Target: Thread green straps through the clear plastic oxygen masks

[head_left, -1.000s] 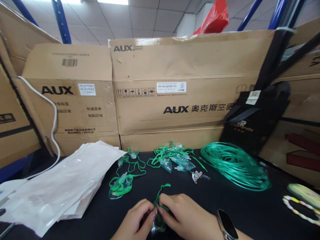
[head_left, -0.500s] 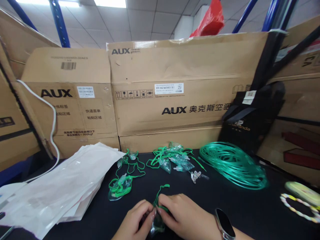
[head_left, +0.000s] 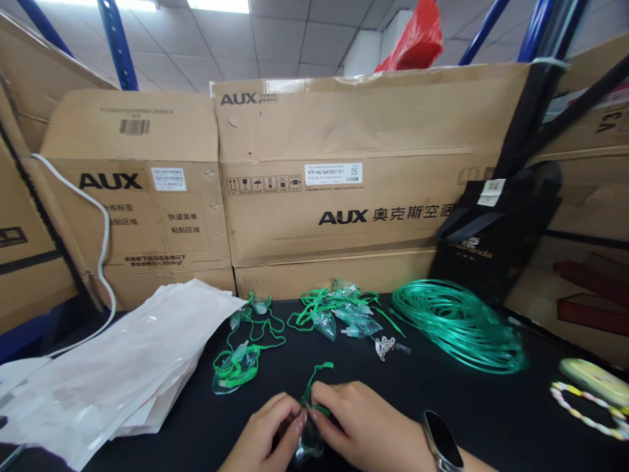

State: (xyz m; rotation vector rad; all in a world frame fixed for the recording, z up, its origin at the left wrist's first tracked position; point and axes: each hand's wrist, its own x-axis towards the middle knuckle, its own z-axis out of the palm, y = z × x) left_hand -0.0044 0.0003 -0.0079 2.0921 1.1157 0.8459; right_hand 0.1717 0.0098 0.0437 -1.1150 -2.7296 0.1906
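A clear oxygen mask (head_left: 309, 440) with a green elastic strap (head_left: 314, 378) is between my hands at the bottom middle. My left hand (head_left: 272, 429) pinches it from the left, thumb and fingertips closed. From the right, my right hand (head_left: 346, 416) is closed on the mask and its strap; a watch (head_left: 442, 440) is on that wrist. Both hands' fingertips meet at the mask's top, which they partly hide. Just beyond my left hand lies another mask (head_left: 236, 367) wound in its green strap.
Farther back lie more masks (head_left: 356, 319) with tangled green straps, and small clear parts (head_left: 384, 347). Coiled green tubing (head_left: 457, 328) is at the right, with a bead bracelet (head_left: 587, 411) nearer. White plastic bags (head_left: 128, 367) cover the left side. Cardboard boxes (head_left: 275, 229) wall off the back.
The view shifts very slightly. Both hands keep the same hold on the mask, and nothing else visibly moves.
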